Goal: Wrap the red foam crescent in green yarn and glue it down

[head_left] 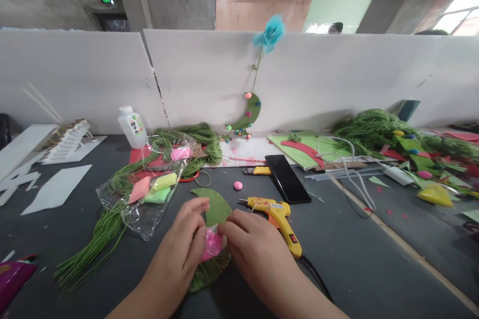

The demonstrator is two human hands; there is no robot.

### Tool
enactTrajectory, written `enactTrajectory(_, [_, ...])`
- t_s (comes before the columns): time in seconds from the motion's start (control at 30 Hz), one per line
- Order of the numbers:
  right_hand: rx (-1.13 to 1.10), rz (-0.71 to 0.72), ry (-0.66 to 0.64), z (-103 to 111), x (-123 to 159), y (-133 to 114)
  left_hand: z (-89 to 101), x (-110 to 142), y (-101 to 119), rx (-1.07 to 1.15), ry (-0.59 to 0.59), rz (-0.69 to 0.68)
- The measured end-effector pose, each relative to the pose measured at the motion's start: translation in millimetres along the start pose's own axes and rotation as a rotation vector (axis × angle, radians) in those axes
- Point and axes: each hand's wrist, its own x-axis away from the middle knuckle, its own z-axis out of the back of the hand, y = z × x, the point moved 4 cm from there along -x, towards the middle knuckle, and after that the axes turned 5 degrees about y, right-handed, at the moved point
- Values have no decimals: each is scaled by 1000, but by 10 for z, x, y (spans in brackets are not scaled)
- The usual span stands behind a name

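Both my hands meet over a small pink packet of clay [211,244] near the table's front edge. My left hand [183,244] pinches its left side with closed fingers. My right hand [251,249] grips its right side, fingers curled. Under them lies a green crescent wrapped in cord [214,205], curving from above the packet round to below my hands. A yellow glue gun [279,217] lies just right of my right hand, its black cable trailing toward me.
A clear bag with pink, yellow and green clay packets [151,194] lies on green cord bundles [108,224] at left. A black phone [287,178], a pink ball [237,185], a white glue bottle [131,127] and craft scraps sit farther back. White partition boards [318,79] stand behind.
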Motion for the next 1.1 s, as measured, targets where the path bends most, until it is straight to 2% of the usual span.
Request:
enactTrajectory(0.17, [-437, -181, 64, 32, 7, 82, -64, 38, -31, 208, -120, 120])
enactTrajectory(0.27, [-571, -249, 150, 125, -33, 134, -48, 6, -37, 233, -203, 193])
enactTrajectory(0.33, [-601, -269, 124, 157, -58, 132, -4, -35, -9, 153, -197, 171])
enactTrajectory(0.43, [-655, -305, 12, 140, -69, 115, 26, -67, 69, 50, -220, 55])
enactTrajectory(0.57, [-852, -364, -76, 57, -51, 149, 11, -35, 92, -78, -271, -16])
enactTrajectory(0.8, [-1124, -436, -77, -67, -46, 190, 50, -11, 17, -170, -253, -16])
enactTrajectory(0.9, [-1167, -461, -64, -100, -44, 170, 56, -24, -19, -131, -259, 15])
enactTrajectory(1.03, [-1087, -445, -24, -99, -45, 139, 49, -18, -95, -50, -248, 86])
enactTrajectory(1.1, [-1075, -419, -49, -92, -49, 120, 42, 3, -122, -3, -259, 115])
